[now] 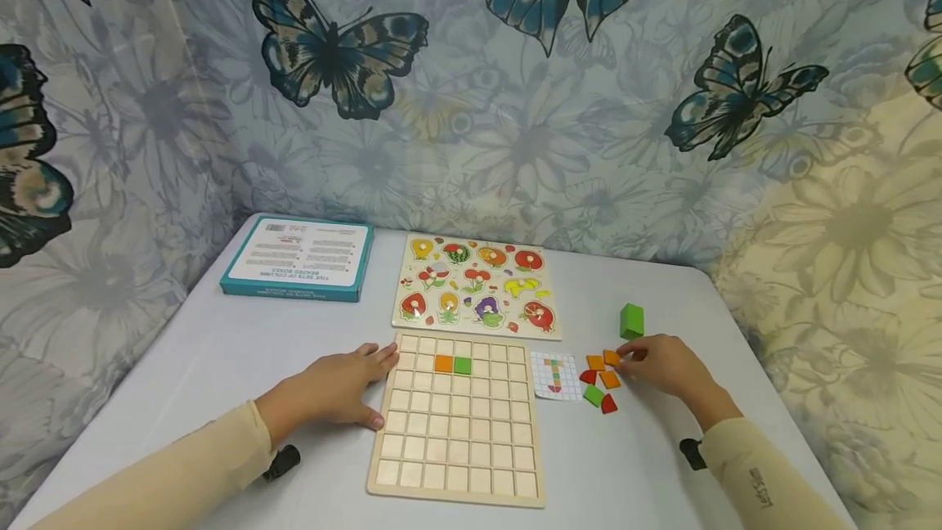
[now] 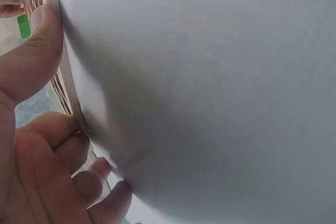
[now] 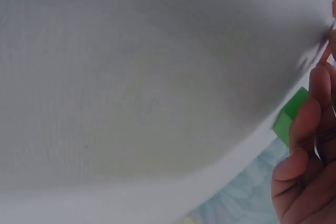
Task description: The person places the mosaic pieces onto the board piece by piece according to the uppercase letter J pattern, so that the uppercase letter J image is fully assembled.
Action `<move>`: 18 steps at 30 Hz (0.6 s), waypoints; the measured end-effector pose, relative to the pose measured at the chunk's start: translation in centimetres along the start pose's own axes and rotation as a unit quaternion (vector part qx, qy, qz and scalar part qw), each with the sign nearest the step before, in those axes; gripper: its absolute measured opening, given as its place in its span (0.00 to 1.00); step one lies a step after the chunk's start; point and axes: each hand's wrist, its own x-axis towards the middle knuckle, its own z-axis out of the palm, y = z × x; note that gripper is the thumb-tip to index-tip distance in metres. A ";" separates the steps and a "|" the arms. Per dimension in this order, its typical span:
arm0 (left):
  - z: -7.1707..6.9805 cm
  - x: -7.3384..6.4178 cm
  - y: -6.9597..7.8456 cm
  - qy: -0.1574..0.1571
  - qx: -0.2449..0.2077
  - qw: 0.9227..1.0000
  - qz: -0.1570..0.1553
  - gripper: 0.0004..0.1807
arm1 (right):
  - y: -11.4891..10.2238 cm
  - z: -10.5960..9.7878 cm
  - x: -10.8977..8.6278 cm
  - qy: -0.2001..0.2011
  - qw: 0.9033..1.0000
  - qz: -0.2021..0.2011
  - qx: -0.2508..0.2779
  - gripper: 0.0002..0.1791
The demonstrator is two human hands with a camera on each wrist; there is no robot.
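Note:
My left hand (image 1: 342,387) rests with spread fingers against the left edge of a wooden grid board (image 1: 456,499). In the left wrist view its thumb (image 2: 48,30) lies along the board's side. An orange square tile (image 1: 444,363) and a green square tile (image 1: 462,366) sit side by side in the board's second row. My right hand (image 1: 666,362) pinches an orange tile (image 1: 612,357) at the upper right of a small group of loose tiles. Around it lie other orange tiles (image 1: 610,379), a green tile (image 1: 593,395) and red curved-edged pieces (image 1: 608,404).
A pattern card (image 1: 570,383) lies between the board and the loose tiles. Behind the right hand stands a green block (image 1: 631,321). Beyond the board are a fruit puzzle (image 1: 508,268) and, farther left, a teal-edged box (image 1: 294,260). A patterned cloth hangs behind the table.

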 end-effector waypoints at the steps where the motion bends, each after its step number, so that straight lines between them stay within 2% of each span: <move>1: 0.0 0.0 0.0 -0.001 0.001 1.000 0.000 0.55 | 0.0 0.0 -0.1 0.007 1.000 -0.003 0.001 0.18; 4: -0.1 -0.1 0.2 -0.009 0.001 1.000 0.004 0.55 | -0.6 0.0 -0.5 0.022 1.000 -0.011 0.011 0.21; 6: -0.1 -0.2 0.3 -0.015 0.002 1.000 0.005 0.55 | -1.8 0.3 -0.5 0.023 0.999 -0.015 0.016 0.21; 10: -0.1 -0.2 0.5 -0.016 0.010 1.000 -0.004 0.54 | -6.4 1.4 0.1 0.013 0.999 -0.035 0.022 0.17; 14: 0.0 0.0 0.3 -0.013 0.010 1.000 -0.005 0.54 | -11.3 3.2 0.6 -0.007 0.996 -0.083 0.010 0.13; 18: 0.1 0.1 0.1 -0.010 0.011 1.000 -0.003 0.55 | -14.9 4.9 0.9 -0.011 0.990 -0.141 -0.010 0.10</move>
